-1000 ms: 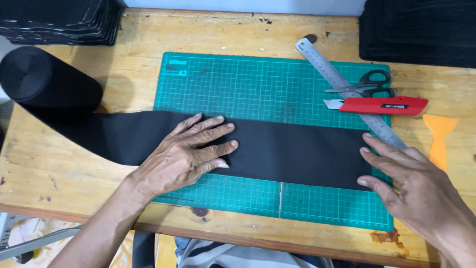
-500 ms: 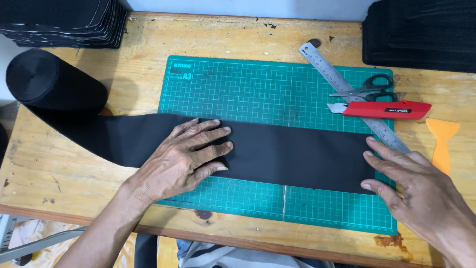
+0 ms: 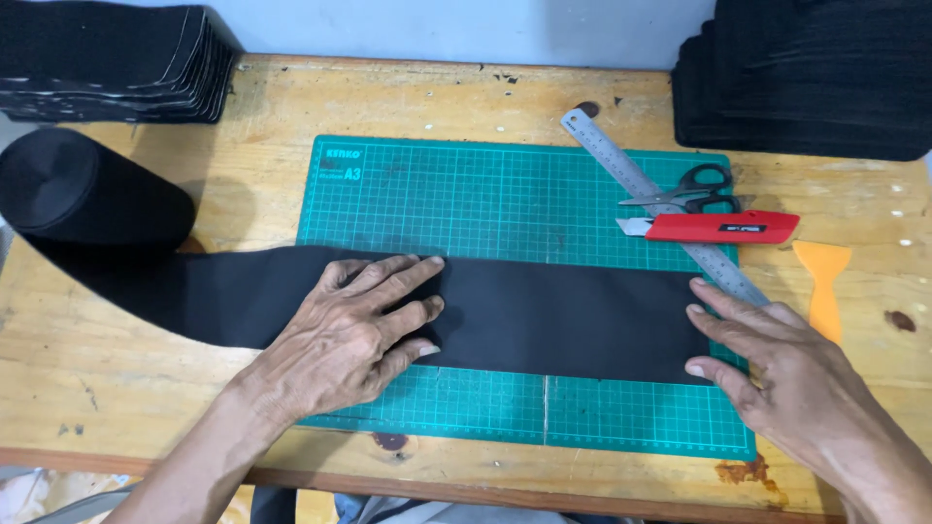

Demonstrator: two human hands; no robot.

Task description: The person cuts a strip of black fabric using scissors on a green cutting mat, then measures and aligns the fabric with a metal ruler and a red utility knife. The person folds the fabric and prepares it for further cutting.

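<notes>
A wide black fabric strip (image 3: 553,315) runs from a black roll (image 3: 83,189) at the left across a green cutting mat (image 3: 505,199). My left hand (image 3: 354,335) lies flat on the strip with fingers spread, pressing it onto the mat. At the strip's cut right end, my right hand (image 3: 777,374) rests with its fingertips on the edge. Neither hand grips anything.
A steel ruler (image 3: 660,204) lies diagonally at the mat's right, its lower end near my right hand, with scissors (image 3: 694,186) and a red utility knife (image 3: 718,226) on it. An orange scraper (image 3: 823,286) lies further right. Black fabric stacks (image 3: 107,63) (image 3: 815,78) fill both back corners of the wooden table (image 3: 155,408).
Both hands stay pressed on the strip in the same places. Only the camera view has shifted a little.
</notes>
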